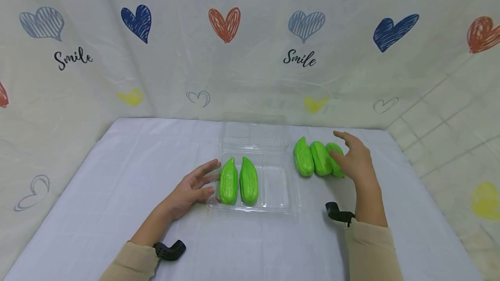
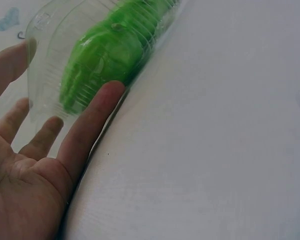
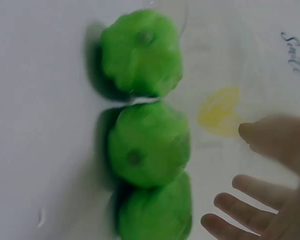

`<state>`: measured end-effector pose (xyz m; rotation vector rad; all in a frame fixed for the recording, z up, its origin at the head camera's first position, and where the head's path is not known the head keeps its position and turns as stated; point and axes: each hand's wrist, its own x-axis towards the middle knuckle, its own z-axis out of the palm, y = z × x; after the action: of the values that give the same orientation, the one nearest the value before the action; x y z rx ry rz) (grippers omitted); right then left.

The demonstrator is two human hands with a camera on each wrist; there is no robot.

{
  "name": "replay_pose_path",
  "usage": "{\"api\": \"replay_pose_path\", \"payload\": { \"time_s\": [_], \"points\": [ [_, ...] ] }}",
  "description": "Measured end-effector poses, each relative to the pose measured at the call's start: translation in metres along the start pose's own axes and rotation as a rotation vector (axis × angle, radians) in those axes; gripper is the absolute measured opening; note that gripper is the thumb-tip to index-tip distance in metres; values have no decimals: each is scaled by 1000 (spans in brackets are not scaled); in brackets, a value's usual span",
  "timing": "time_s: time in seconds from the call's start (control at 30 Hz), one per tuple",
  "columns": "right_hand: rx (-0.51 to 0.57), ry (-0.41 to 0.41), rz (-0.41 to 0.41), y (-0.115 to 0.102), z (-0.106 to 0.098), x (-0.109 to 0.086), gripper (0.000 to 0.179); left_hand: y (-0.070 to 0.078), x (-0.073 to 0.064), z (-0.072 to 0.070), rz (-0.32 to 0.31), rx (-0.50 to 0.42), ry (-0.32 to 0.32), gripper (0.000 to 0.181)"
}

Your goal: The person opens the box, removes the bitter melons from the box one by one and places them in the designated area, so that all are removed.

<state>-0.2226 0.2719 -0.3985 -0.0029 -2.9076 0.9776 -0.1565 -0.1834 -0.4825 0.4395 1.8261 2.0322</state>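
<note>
A clear plastic clamshell box [image 1: 273,185] lies with its lid [image 1: 254,135] folded back, away from me. Two bright green, ribbed, pointed gourds [image 1: 228,183] lie side by side in the left part of its base. My left hand [image 1: 191,190] touches the left side of the box with extended, spread fingers; in the left wrist view the thumb [image 2: 97,112] rests along its wall. Beyond the right edge, three more green gourds [image 1: 303,157] lie in a row. Over the rightmost one [image 3: 157,210] hovers my right hand [image 1: 356,159], fingers apart and holding nothing.
A white cloth [image 1: 117,177] covers the table. Behind it hangs a pale curtain [image 1: 254,73] printed with hearts and "Smile". Black wrist-worn devices [image 1: 170,250] sit at both cuffs.
</note>
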Motion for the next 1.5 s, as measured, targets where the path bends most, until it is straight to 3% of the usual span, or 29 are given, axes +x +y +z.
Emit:
{"api": "replay_pose_path", "payload": {
  "time_s": [0.57, 1.2, 1.5],
  "points": [
    [172, 45, -210, -56, 1, -15, 55, -1, 0, -1, 6, -3, -4, 75],
    [177, -7, -294, -92, 21, -30, 55, 0, 1, 0, 0, -22, -14, 75],
    [130, -30, -349, -108, 33, -36, 57, 1, -1, 0, -11, -11, -3, 74]
  ]
}}
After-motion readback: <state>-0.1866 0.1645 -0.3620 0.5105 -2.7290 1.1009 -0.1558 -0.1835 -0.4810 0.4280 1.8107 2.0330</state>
